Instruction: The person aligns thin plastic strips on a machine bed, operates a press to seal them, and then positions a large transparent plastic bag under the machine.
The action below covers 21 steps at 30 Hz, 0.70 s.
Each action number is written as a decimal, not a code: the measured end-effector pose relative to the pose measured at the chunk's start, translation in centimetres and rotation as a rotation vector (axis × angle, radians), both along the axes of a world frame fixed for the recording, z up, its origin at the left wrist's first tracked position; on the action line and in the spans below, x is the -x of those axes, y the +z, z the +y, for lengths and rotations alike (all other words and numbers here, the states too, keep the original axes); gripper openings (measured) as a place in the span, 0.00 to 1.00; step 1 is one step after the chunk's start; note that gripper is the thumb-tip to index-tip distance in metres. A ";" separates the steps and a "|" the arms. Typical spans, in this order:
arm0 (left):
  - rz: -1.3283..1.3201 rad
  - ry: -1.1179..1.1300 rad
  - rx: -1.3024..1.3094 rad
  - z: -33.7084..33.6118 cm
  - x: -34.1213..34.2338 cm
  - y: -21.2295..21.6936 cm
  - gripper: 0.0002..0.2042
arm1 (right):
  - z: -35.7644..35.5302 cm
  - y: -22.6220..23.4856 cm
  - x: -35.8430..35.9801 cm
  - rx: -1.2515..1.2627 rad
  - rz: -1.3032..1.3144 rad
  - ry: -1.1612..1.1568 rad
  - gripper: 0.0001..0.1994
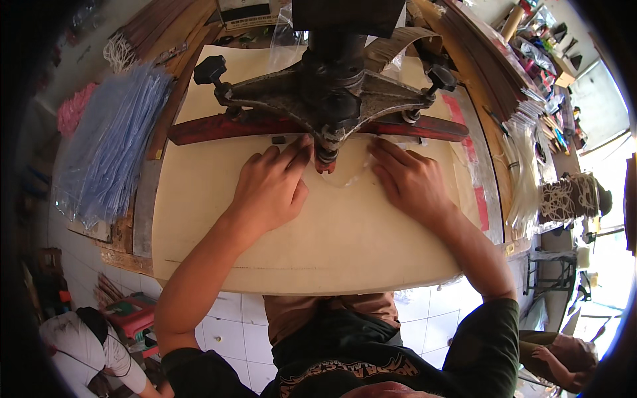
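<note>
Both my hands reach to the front edge of a long red bar (245, 127), part of a dark metal press (325, 99) standing over the table. My left hand (272, 182) rests left of the middle clamp screw, its fingers stretched to the bar and thumb apart. On the other side, my right hand (413, 178) lies with its fingertips near the bar and thumb spread from them. Between the hands a thin clear plastic strip (348, 182) curves over the cream sheet (298, 245); its ends are hard to make out. A small dark block (279, 140) sits by my left fingers.
A stack of bluish clear plastic sleeves (113, 142) lies at the left, with a pink bundle (76, 109) behind. Clear strips (524, 166) and a cord-wrapped roll (570, 199) are at the right. Other people are at the lower left (86, 351) and lower right (564, 358).
</note>
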<state>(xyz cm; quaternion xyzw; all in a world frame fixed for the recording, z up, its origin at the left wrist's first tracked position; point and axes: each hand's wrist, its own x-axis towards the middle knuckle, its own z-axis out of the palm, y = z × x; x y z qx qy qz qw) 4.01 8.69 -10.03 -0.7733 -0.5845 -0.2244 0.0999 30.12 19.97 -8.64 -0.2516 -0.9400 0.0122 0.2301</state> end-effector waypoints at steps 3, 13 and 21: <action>0.014 0.005 0.005 0.0 0.0 -0.1 0.22 | -0.1 0.2 0.1 0.000 -0.018 -0.004 0.14; 0.030 0.012 0.007 0.0 0.0 -0.3 0.22 | 0.2 -0.3 0.0 -0.035 0.023 0.021 0.13; -0.015 0.017 0.044 -0.1 -0.3 0.3 0.18 | 0.4 -0.4 -0.1 -0.036 0.024 0.017 0.13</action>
